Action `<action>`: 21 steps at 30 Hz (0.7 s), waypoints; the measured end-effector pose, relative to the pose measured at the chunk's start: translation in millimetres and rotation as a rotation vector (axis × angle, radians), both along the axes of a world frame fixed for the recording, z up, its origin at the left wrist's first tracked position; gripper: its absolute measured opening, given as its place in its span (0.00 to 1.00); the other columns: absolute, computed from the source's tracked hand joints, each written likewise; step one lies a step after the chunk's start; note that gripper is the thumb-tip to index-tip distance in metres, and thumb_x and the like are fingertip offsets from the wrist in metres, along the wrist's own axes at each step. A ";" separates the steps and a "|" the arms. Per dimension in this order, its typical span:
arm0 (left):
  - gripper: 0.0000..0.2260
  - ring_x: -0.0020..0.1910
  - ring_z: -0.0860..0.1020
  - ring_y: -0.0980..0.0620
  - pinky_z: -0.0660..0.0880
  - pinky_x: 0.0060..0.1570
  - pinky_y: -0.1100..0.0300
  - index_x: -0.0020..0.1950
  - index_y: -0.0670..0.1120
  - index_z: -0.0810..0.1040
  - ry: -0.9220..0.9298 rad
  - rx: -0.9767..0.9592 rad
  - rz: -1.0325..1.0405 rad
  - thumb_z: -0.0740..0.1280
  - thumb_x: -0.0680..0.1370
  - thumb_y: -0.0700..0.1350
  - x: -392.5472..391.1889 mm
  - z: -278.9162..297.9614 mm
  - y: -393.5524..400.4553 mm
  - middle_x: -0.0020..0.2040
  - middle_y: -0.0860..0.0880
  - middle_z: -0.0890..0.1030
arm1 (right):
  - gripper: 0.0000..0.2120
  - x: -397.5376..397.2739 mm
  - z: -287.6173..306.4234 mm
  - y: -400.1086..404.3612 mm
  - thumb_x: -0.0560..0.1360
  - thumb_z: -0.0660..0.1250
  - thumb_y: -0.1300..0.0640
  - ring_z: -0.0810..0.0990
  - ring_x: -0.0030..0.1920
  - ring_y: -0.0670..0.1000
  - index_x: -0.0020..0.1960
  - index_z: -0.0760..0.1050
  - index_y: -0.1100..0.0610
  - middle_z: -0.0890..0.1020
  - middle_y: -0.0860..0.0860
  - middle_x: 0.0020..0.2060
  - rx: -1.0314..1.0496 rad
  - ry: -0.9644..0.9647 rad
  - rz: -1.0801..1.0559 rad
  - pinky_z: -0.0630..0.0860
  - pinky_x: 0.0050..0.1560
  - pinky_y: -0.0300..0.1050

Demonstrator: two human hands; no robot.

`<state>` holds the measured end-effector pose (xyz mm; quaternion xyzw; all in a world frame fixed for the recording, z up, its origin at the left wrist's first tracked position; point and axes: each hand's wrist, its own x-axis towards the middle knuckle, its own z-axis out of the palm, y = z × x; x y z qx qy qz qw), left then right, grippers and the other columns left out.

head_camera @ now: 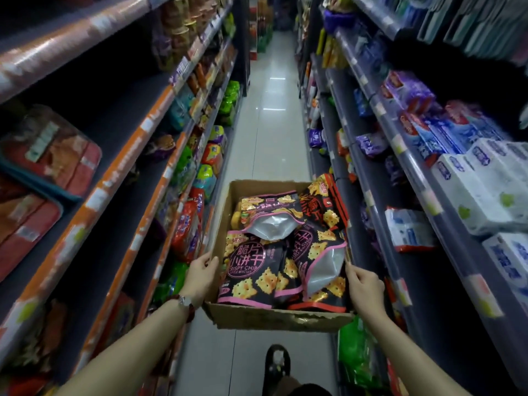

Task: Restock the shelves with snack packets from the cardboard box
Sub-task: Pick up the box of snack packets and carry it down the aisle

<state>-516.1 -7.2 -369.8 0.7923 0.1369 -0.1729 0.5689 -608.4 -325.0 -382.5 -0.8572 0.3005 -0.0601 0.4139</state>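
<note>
1. Footwear: one dark shoe (276,364) with a pale patch on its top stands on the pale glossy tiled aisle floor (268,144), at the bottom of the view below the box.
2. Left hand (201,274): its grip is closed on the left wall of the open brown cardboard box (274,317), fingers curled over the rim. A beaded bracelet (187,305) sits on the wrist.
3. Right hand (364,290): its grip is closed on the right wall of the same box, fingertips (349,269) pinching the rim beside a packet.
4. Box position: the box is carried between both hands, above the floor, in the middle of the aisle between the two shelf rows.
5. Box contents: black and pink snack packets (248,270) printed with yellow square crackers and the words "CRISPY CHIP" lie piled inside. Two lie with a silver base showing. A black and red packet (328,201) of the same kind leans over the far right corner.
6. Left shelving (128,155): dark shelves with orange edge strips hold red, green and multi-coloured snack bags; the nearest items are blurred.
7. Right shelving (400,155): grey-edged shelves hold white and blue wrapped paper packs (485,178), with purple packs further along.
8. Far end: the aisle runs to more shelving, too small and blurred to identify.
</note>
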 end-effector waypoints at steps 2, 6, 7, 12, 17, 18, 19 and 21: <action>0.13 0.37 0.78 0.58 0.73 0.28 0.71 0.65 0.41 0.74 -0.014 0.017 -0.010 0.57 0.82 0.41 28.7 3.1 -12.6 0.40 0.54 0.79 | 0.24 27.2 2.7 -11.6 0.80 0.59 0.48 0.78 0.33 0.59 0.33 0.77 0.62 0.79 0.58 0.27 0.023 -0.003 -0.007 0.64 0.32 0.47; 0.13 0.41 0.80 0.54 0.75 0.38 0.61 0.64 0.43 0.75 -0.021 0.050 -0.016 0.58 0.82 0.43 86.2 6.7 -27.2 0.42 0.53 0.81 | 0.23 83.8 10.6 -29.0 0.80 0.59 0.49 0.78 0.34 0.56 0.35 0.78 0.63 0.80 0.56 0.29 0.047 -0.014 -0.017 0.66 0.33 0.45; 0.14 0.43 0.81 0.52 0.77 0.42 0.59 0.65 0.43 0.75 -0.019 0.059 -0.018 0.58 0.82 0.43 98.5 6.2 -28.8 0.44 0.52 0.81 | 0.22 95.3 12.5 -31.1 0.80 0.59 0.49 0.77 0.33 0.53 0.34 0.78 0.60 0.80 0.54 0.28 0.060 -0.013 -0.018 0.67 0.34 0.44; 0.14 0.50 0.81 0.46 0.78 0.52 0.51 0.66 0.47 0.74 -0.001 0.088 -0.032 0.58 0.81 0.47 173.6 -3.3 -37.5 0.50 0.49 0.83 | 0.23 173.3 8.5 -42.7 0.80 0.60 0.48 0.77 0.33 0.52 0.30 0.77 0.56 0.80 0.54 0.28 0.102 0.010 -0.012 0.69 0.34 0.45; 0.18 0.57 0.78 0.46 0.74 0.49 0.60 0.71 0.41 0.68 -0.001 0.096 -0.039 0.58 0.82 0.44 266.7 -13.8 -52.2 0.60 0.49 0.77 | 0.23 265.7 -0.6 -50.3 0.80 0.59 0.47 0.74 0.31 0.50 0.27 0.73 0.51 0.78 0.52 0.27 0.117 0.026 -0.019 0.67 0.32 0.45; 0.18 0.56 0.78 0.46 0.75 0.48 0.60 0.71 0.41 0.68 0.003 0.093 -0.040 0.58 0.82 0.44 288.6 -15.8 -54.1 0.61 0.48 0.77 | 0.23 286.3 -1.1 -50.3 0.80 0.60 0.47 0.74 0.31 0.49 0.27 0.73 0.50 0.77 0.51 0.26 0.117 0.026 -0.026 0.67 0.32 0.44; 0.18 0.54 0.79 0.47 0.75 0.48 0.58 0.71 0.41 0.68 0.013 0.095 -0.036 0.58 0.82 0.44 309.3 -17.5 -54.8 0.60 0.48 0.77 | 0.23 305.6 -2.0 -51.3 0.80 0.60 0.48 0.74 0.31 0.49 0.27 0.73 0.51 0.77 0.50 0.26 0.113 0.037 -0.031 0.66 0.32 0.44; 0.17 0.52 0.80 0.45 0.79 0.49 0.51 0.70 0.44 0.70 0.027 0.082 -0.033 0.59 0.81 0.45 355.5 -24.5 -56.5 0.60 0.44 0.79 | 0.23 347.1 -4.6 -55.1 0.80 0.59 0.49 0.73 0.31 0.51 0.29 0.76 0.57 0.76 0.52 0.25 0.104 0.047 -0.038 0.64 0.32 0.45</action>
